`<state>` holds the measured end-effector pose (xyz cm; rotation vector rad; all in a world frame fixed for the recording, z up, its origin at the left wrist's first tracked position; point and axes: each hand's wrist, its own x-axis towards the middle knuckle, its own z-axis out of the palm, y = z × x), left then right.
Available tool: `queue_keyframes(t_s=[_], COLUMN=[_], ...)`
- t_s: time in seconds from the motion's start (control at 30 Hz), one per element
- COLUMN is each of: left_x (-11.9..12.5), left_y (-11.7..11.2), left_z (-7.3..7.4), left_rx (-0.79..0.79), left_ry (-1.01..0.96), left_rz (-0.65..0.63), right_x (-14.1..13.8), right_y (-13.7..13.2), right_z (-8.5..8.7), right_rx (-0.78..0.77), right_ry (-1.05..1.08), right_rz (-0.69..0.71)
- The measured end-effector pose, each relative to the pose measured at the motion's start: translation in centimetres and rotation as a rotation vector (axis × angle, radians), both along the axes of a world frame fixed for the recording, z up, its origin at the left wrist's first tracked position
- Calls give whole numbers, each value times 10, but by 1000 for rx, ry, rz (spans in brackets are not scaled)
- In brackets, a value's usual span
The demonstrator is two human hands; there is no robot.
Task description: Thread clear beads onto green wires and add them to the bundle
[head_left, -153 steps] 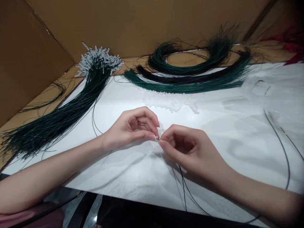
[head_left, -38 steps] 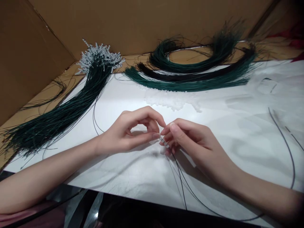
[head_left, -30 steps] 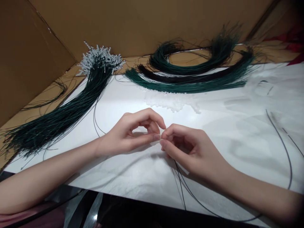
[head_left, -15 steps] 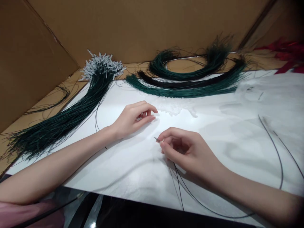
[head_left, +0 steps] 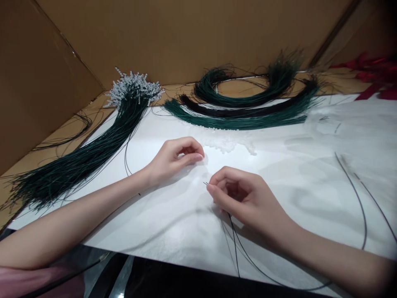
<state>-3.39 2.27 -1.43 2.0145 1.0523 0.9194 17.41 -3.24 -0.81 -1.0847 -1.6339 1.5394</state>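
My right hand point(head_left: 245, 198) pinches the tip of a thin dark wire point(head_left: 236, 248), which trails back toward the table's near edge. The wire's bare end pokes out left of my thumb and forefinger. My left hand point(head_left: 175, 159) rests on the white sheet point(head_left: 173, 219) just left of a heap of small clear beads point(head_left: 229, 142), with its fingers curled and thumb against forefinger; whether a bead sits between them is too small to tell.
A long bundle of green wires with white beaded tips point(head_left: 93, 145) lies at the left. Curved bundles of green and black wires point(head_left: 248, 107) lie at the back. Two loose wires point(head_left: 359, 198) lie at the right. Cardboard walls point(head_left: 186, 37) stand behind; red material point(head_left: 375, 70) lies far right.
My left hand left the right hand's fingertips and moved up and left to the bead heap, then curled its fingers. My right hand stayed put, still pinching the wire.
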Motion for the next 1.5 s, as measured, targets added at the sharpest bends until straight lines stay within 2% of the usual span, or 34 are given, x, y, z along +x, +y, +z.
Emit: queue_keyframes(t_s=[0.1, 0.17, 0.43, 0.7, 0.93, 1.3, 1.5], left_x=[5, 8, 11, 14, 15, 14, 14], left_y=[-16, -24, -30, -32, -33, -33, -34], left_z=[6, 8, 4, 5, 9, 8, 9], left_rx=[-270, -390, -598, -642, -613, -620, -573], left_ry=[-226, -316, -499, -522, -521, -475, -399], left_rz=[-67, -90, -152, -167, -190, -145, -117], right_x=[1, 2, 0, 0, 0, 0, 0], right_y=[0, 0, 0, 0, 0, 0, 0], right_z=[1, 1, 1, 0, -1, 0, -2], right_rx=[-4, -6, 5, 13, 29, 72, 71], right_ry=[36, 69, 129, 147, 137, 100, 94], right_rz=[-34, -53, -78, -86, -86, -91, -90])
